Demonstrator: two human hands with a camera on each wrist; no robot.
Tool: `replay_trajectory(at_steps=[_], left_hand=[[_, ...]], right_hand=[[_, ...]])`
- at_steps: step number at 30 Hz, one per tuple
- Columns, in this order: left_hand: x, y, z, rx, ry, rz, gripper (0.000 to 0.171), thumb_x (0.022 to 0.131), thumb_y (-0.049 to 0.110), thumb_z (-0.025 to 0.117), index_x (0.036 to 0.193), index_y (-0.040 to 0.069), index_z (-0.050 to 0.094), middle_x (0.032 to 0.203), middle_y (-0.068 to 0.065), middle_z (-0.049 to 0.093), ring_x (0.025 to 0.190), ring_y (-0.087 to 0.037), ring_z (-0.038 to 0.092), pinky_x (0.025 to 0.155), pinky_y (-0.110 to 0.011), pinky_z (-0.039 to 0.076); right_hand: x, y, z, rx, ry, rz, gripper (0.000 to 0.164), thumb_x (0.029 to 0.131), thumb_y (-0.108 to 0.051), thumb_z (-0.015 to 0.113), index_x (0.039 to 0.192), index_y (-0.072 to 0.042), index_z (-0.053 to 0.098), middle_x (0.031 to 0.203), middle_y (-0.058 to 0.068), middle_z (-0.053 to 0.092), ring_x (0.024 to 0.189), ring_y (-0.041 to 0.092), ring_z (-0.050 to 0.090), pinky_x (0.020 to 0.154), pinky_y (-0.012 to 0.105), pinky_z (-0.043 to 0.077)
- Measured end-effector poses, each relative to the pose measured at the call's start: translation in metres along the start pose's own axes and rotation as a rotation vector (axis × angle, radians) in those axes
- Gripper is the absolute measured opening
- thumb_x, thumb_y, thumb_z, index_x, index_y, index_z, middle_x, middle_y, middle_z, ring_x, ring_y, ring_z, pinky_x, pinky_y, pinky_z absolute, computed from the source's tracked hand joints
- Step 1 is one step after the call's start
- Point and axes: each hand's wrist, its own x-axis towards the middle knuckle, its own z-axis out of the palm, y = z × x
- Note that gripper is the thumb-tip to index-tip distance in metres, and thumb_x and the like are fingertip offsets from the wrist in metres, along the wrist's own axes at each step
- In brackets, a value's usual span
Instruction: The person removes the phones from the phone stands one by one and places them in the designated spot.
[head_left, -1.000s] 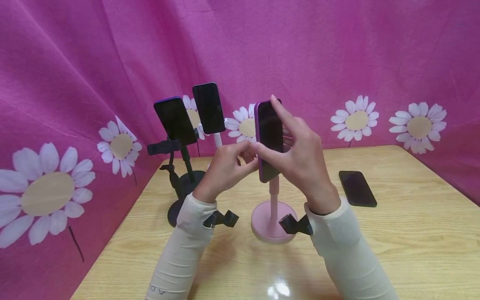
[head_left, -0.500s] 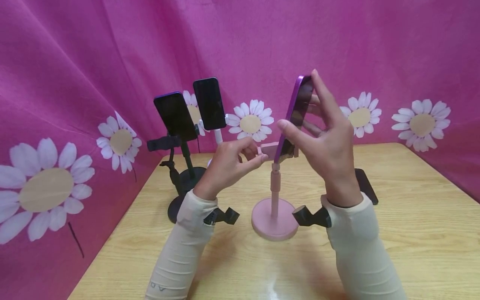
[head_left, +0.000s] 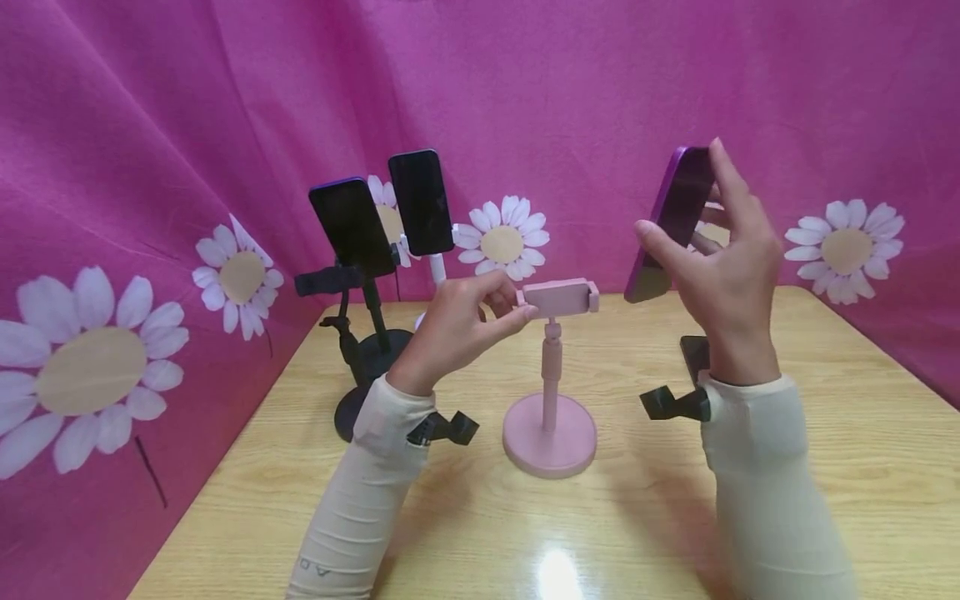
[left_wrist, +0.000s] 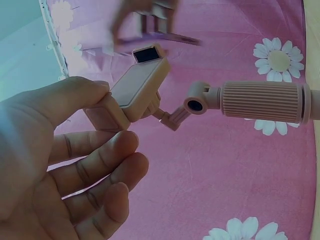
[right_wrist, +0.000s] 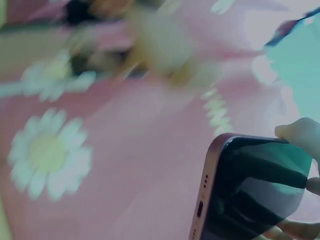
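Observation:
A pink phone stand (head_left: 551, 367) stands upright mid-table, its clamp (head_left: 558, 297) bare. My left hand (head_left: 465, 329) pinches the left end of that clamp between thumb and fingers; the left wrist view shows the thumb on top of the clamp end (left_wrist: 107, 117) and the other fingers curled below. Up in the air to the right, my right hand (head_left: 723, 267) holds a phone (head_left: 675, 212) with a purple edge by its sides, tilted, away from the stand. Its dark screen and part of the rim fill the lower right of the right wrist view.
At the back left, a black stand (head_left: 371, 325) bears a dark phone (head_left: 351, 229), and a white stand (head_left: 437, 268) bears another phone (head_left: 422, 202). A second black stand (head_left: 349, 358) is in front. Another phone (head_left: 693, 354) lies on the table (head_left: 847, 433), partly behind my right wrist.
My right hand has carried the purple-edged phone up and to the right, away from the pink stand, baring its clamp. My left hand has stayed at the clamp's left end.

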Motion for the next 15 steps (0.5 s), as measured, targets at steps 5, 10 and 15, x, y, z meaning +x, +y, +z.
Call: replay_trajectory(at_steps=[5, 10, 15], left_hand=[[0.0, -0.001, 0.0, -0.005, -0.008, -0.01, 0.019, 0.087, 0.031, 0.072, 0.092, 0.014, 0.065, 0.076, 0.007, 0.063, 0.073, -0.01, 0.058, 0.057, -0.03, 0.049], [0.001, -0.001, -0.001, -0.007, -0.009, -0.009, 0.019, 0.087, 0.031, 0.073, 0.092, 0.015, 0.065, 0.076, 0.007, 0.063, 0.073, -0.01, 0.058, 0.057, -0.03, 0.049], [0.001, 0.0, -0.001, -0.006, -0.012, -0.008, 0.019, 0.087, 0.031, 0.073, 0.092, 0.015, 0.065, 0.076, 0.007, 0.063, 0.073, -0.01, 0.058, 0.058, -0.03, 0.049]], right_hand=[[0.013, 0.061, -0.004, -0.313, -0.098, -0.005, 0.083, 0.072, -0.037, 0.084, 0.144, -0.038, 0.042, 0.132, 0.008, 0.058, 0.095, 0.029, 0.061, 0.071, 0.017, 0.044], [0.015, 0.104, -0.005, -0.447, -0.272, 0.108, 0.086, 0.077, -0.047, 0.077, 0.15, -0.033, 0.033, 0.12, 0.024, 0.056, 0.097, 0.038, 0.052, 0.075, 0.046, 0.045], [0.011, 0.135, 0.003, -0.528, -0.432, 0.194, 0.089, 0.08, -0.043, 0.076, 0.152, -0.023, 0.029, 0.121, 0.029, 0.055, 0.095, 0.041, 0.049, 0.076, 0.053, 0.046]])
